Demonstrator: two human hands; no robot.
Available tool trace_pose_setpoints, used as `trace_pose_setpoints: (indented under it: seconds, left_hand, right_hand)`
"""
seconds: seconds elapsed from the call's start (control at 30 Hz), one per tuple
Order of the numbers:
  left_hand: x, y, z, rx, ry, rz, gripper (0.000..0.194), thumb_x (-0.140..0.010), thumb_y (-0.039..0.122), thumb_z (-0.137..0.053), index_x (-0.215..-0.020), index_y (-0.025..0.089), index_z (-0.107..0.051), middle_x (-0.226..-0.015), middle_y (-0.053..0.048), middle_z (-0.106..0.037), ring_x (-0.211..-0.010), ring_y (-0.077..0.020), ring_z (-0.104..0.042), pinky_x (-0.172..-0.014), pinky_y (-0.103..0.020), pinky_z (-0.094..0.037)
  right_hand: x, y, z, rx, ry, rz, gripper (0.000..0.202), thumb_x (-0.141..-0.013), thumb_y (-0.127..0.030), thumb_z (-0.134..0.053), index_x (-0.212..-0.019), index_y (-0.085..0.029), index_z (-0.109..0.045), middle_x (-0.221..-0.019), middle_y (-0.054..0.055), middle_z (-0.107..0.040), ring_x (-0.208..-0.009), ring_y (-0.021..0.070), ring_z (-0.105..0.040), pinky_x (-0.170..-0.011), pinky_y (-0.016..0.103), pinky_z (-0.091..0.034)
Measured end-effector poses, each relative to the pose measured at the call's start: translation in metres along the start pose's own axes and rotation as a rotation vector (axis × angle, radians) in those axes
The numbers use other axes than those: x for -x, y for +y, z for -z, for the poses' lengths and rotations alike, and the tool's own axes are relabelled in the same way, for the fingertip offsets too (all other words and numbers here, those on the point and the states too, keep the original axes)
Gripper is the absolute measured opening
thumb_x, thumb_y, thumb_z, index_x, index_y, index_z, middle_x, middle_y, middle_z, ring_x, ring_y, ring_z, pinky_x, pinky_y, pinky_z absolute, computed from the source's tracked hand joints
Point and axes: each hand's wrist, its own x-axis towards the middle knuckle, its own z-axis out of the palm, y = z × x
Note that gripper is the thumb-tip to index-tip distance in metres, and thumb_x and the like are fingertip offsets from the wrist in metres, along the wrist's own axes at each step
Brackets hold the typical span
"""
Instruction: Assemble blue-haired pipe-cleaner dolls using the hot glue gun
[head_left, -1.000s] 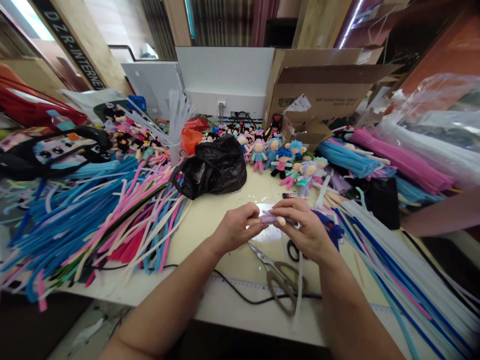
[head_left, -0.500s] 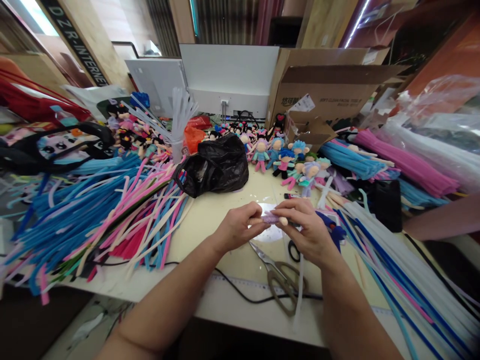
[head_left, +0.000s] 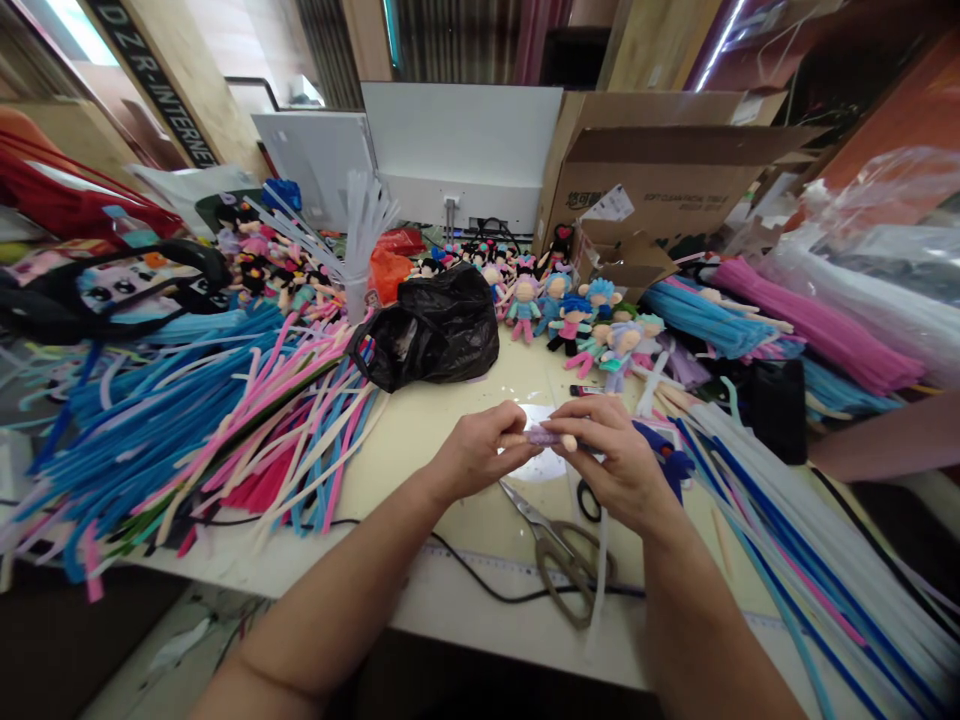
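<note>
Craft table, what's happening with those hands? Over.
Left hand, right hand: both gripping the lilac-and-cream pipe-cleaner piece. Piece: roughly level between them. Scissors: on the table, nearer the wearer, apparently not obstructing.

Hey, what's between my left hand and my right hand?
In the head view, a lilac-and-beige chenille piece spans the gap, held by your left hand and right hand.

- A person's left hand (head_left: 480, 452) and right hand (head_left: 619, 458) are bare, fingers and wrists alike.
- The left forearm (head_left: 360, 580) is bare, tapering toward the wrist, with a crease crossing the skin near the elbow.
- The right forearm (head_left: 697, 600), also bare, broadens from a narrow wrist to the picture's bottom edge.
</note>
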Motion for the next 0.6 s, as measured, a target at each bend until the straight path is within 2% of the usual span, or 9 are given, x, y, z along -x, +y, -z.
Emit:
trace_pose_setpoints:
  seconds: [0.6]
  left_hand:
    - [0.0008,-0.0019,-0.0021,-0.012,-0.005,0.026,0.025,-0.081,0.042,-0.060,-0.079,0.020,-0.048,-0.065,0.006,-0.051,-0.057,-0.0075,-0.043,-0.054,-0.020,-0.034]
  right_hand:
    - [0.0001,0.0004,-0.0025,0.048,0.002,0.011,0.019,-0.088,-0.018,-0.055,-0.099,-0.025,-0.069,-0.096,0.007,-0.066,-0.094,0.0227,-0.056,-0.084,0.043,-0.045]
